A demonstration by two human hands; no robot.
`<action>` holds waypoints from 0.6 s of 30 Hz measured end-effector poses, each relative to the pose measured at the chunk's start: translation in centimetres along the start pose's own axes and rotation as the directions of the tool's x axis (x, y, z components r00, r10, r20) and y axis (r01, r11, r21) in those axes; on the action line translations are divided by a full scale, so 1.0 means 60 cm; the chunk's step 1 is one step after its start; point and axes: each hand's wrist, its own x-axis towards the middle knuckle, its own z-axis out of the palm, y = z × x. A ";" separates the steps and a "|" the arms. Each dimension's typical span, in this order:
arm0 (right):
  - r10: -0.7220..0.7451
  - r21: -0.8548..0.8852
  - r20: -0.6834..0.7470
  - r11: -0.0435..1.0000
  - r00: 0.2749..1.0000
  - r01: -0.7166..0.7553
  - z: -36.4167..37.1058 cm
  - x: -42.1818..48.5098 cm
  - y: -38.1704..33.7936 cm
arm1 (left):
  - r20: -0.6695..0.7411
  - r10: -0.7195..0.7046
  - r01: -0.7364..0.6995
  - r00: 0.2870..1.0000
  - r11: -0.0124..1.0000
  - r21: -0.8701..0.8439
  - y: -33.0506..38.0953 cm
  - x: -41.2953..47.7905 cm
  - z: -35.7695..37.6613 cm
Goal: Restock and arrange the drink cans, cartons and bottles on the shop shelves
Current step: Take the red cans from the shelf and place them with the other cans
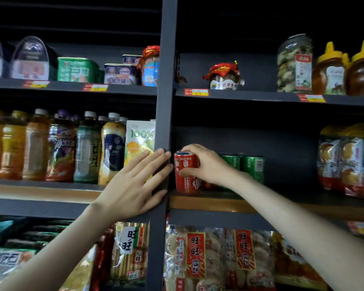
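– Dark shop shelving (282, 203) is recorded, split by an upright post (166, 80). Stock so far?
– Lined up at 9 o'clock of the post are bottles (61, 148) and a juice carton (139, 139). Two green cans (252, 166) stand at 3 o'clock of the red can (186, 177).
– Hands?
– Gripped near its top by the right hand (204, 164), the red can appears set upright on the middle shelf, at 3 o'clock of the post. Flat on the post, fingers straight, the left hand (135, 183) is laid.
– Remaining?
– Bare shelf at 3 o'clock is noted; restocking there is judged early.
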 end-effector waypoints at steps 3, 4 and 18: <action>-0.018 -0.378 0.178 0.922 0.984 0.086 -0.012 0.018 0.013 | -0.007 0.019 -0.019 1.000 1.000 -0.007 -0.003 -0.001 0.005; -0.019 -0.474 0.200 0.873 0.980 0.114 -0.016 0.020 0.017 | -0.013 0.025 -0.025 1.000 1.000 -0.012 -0.004 -0.002 0.008; 0.041 -0.708 0.197 0.697 0.980 0.113 0.038 0.083 0.040 | -0.124 0.122 -0.125 0.985 0.992 -0.010 -0.031 0.008 0.037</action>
